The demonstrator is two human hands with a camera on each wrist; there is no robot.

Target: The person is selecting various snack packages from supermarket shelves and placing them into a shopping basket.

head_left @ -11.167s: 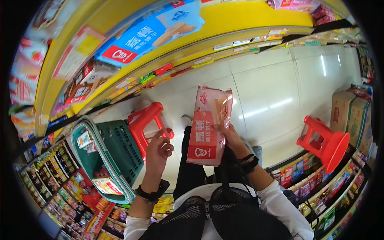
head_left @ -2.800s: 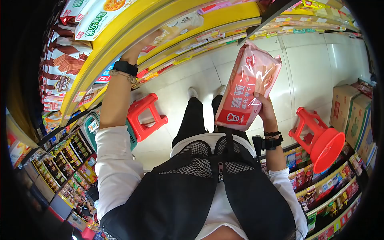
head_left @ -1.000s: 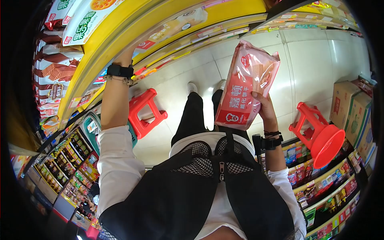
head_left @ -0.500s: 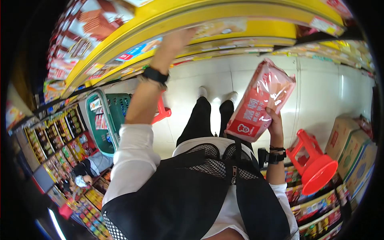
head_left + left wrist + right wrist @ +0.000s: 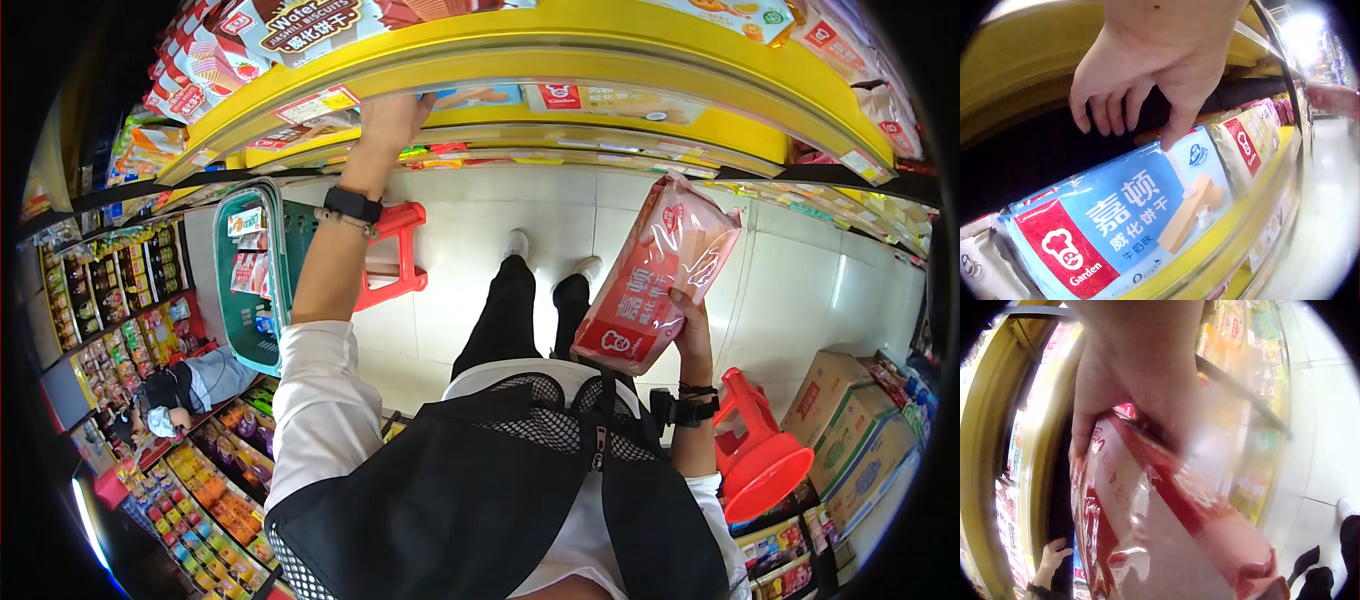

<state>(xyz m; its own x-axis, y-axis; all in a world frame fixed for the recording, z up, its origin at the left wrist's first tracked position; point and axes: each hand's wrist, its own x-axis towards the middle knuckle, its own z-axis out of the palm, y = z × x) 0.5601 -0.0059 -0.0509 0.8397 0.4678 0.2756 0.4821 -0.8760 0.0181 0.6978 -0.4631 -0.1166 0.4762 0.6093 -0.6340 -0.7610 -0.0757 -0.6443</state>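
Note:
My right hand [image 5: 690,322] grips a pink and red bag of wafer biscuits [image 5: 662,280] by its side, out over the aisle. In the right wrist view, the same wafer bag [image 5: 1166,531] hangs below the hand, with the thumb and fingers on either side of its edge. My left hand [image 5: 392,122] reaches in under a yellow shelf. Seen from the left wrist, the left hand [image 5: 1154,75] hovers over a blue bag of milk wafers [image 5: 1122,219]; its thumb tip is right at the bag's top edge, and the other fingers point down behind that edge.
A beige wafer bag [image 5: 1250,140] stands right of the blue one. The yellow shelf [image 5: 620,45] above holds more biscuit packs. On the floor are a green basket [image 5: 250,320] with packs inside, red stools [image 5: 760,450] and cardboard boxes [image 5: 850,430]. Another person [image 5: 190,395] is at far left.
Since the oldest frame, the left hand has gone from in front of the body to the shelf. Lately it moved from near the beige bag to the blue one. The right hand keeps the pink bag.

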